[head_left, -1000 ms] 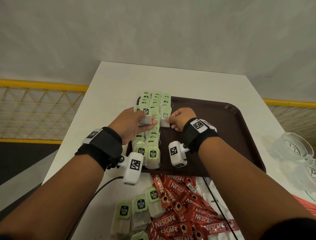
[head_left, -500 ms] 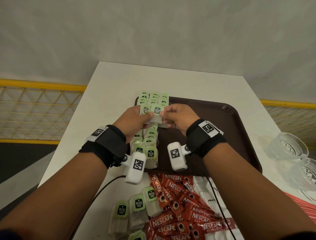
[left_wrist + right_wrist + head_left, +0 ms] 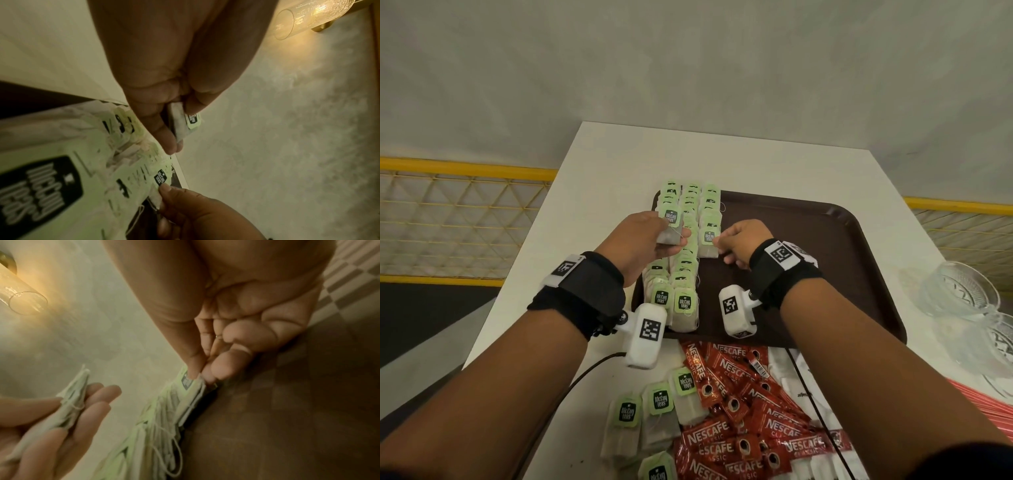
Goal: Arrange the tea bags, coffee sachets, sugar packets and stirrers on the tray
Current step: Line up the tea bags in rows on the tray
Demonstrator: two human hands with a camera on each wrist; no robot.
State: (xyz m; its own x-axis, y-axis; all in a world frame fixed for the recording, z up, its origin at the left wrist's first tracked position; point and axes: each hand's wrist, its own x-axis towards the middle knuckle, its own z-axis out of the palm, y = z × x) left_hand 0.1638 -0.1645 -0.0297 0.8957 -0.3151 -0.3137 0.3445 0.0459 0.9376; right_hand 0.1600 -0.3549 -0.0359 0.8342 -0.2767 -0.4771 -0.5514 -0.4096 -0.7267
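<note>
Holding a small stack of green-tagged paper tea bags [image 3: 671, 228] in the curled left hand [image 3: 640, 240], above the left edge of the dark brown plastic tray [image 3: 852, 260]. Pinching with the right hand [image 3: 739, 243] the nearest bag of the third overlapping tea-bag row [image 3: 709, 240] lying along that edge. Lying loose off the tray's near edge, on the white tabletop [image 3: 602, 178]: more tea bags [image 3: 659, 404], red Nescafe coffee sachets [image 3: 736, 383], white sugar packets [image 3: 798, 383].

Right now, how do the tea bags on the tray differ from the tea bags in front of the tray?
The tray tea bags lie overlapped in three neat rows on the brown tray; the loose tea bags lie scattered on the white table, beside the coffee sachets. The tray tea bags are many; the loose tea bags are few. Both carry the same green tag.
</note>
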